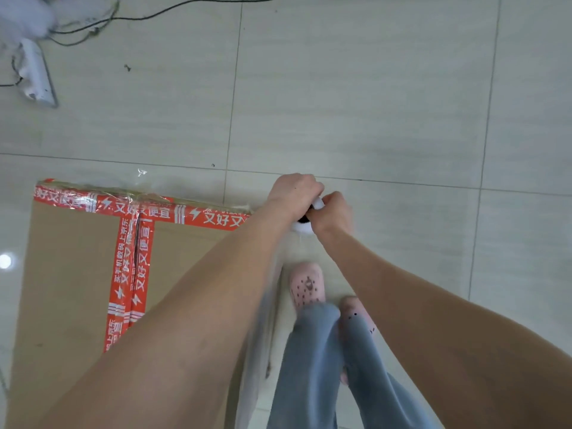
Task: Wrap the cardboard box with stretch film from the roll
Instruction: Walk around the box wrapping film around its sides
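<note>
A large cardboard box (pixel 71 274) sealed with red printed tape stands on the tiled floor at the left. Clear stretch film (pixel 266 335) runs down its right side and wrinkles shine along its far top edge. The white film roll (pixel 302 228) stands upright just past the box's far right corner, mostly hidden by my hands. My left hand (pixel 294 193) grips the top of the roll from the left. My right hand (pixel 332 213) grips it from the right, fingers curled round its white end.
My feet in pink slippers (pixel 306 284) and grey trousers stand right of the box. A white power strip (pixel 35 72) with dark cables lies on the floor at the far left. Pale tiles spread ahead and to the right.
</note>
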Motion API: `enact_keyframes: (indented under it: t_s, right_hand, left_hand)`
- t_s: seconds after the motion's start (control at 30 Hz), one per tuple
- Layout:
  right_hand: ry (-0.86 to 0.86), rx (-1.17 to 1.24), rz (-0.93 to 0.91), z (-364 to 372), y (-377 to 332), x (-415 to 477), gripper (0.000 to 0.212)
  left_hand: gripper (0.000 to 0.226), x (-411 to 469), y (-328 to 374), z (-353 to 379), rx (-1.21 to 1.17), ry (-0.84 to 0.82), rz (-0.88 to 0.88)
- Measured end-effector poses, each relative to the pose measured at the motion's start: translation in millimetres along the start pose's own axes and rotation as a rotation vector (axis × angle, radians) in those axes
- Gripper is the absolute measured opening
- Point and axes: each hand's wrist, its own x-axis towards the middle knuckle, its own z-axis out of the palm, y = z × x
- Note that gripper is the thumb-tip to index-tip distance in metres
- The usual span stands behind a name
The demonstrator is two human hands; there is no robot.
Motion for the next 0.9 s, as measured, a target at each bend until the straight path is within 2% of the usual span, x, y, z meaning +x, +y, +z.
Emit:
enact_keyframes:
  t_s: [0.13, 0.23, 0.4, 0.47, 0.57, 0.67, 0.8, 0.9]
  right_hand:
    - [0.031, -0.204, -0.138, -6.2, -24.2, 12.2, 0.022]
    - [0.043, -0.146, -0.174, -1.1, -38.7, 20.2, 0.037]
    - [-0.062, -0.021, 0.043, 12.0, -57.2, 33.5, 0.046]
    - [-0.072, -0.005, 0.039, 17.9, -66.1, 38.7, 0.041]
    - [-0.050, -0.075, -0.030, 23.7, -78.4, 45.9, 0.026]
    - [-0.039, -0.155, -0.064, 27.7, -86.7, 48.3, 0.015]
    - [-0.005, -0.247, -0.094, 26.5, -92.1, 47.0, 0.013]
    - [0.024, -0.301, -0.118, 20.8, -104.4, 45.2, 0.017]
  left_hand:
    - [0.016, 10.3, -17.1, -9.2, -0.033, 0.009, -0.120]
    - [0.013, 11.1, -32.1, -11.5, -0.162, 0.019, -0.289]
    - [0.016, 16.6, -63.7, -15.8, -0.362, -0.001, -0.535]
    - [0.016, 19.2, -74.3, -17.2, -0.414, -0.013, -0.577]
    - [0.012, 24.3, -85.8, -21.2, -0.447, -0.016, -0.532]
    - [0.030, 32.4, -90.6, -27.7, -0.427, -0.006, -0.390]
    - [0.027, 38.2, -92.5, -33.5, -0.289, -0.031, -0.314]
    - [0.020, 39.3, -98.8, -39.4, -0.260, -0.022, -0.331]
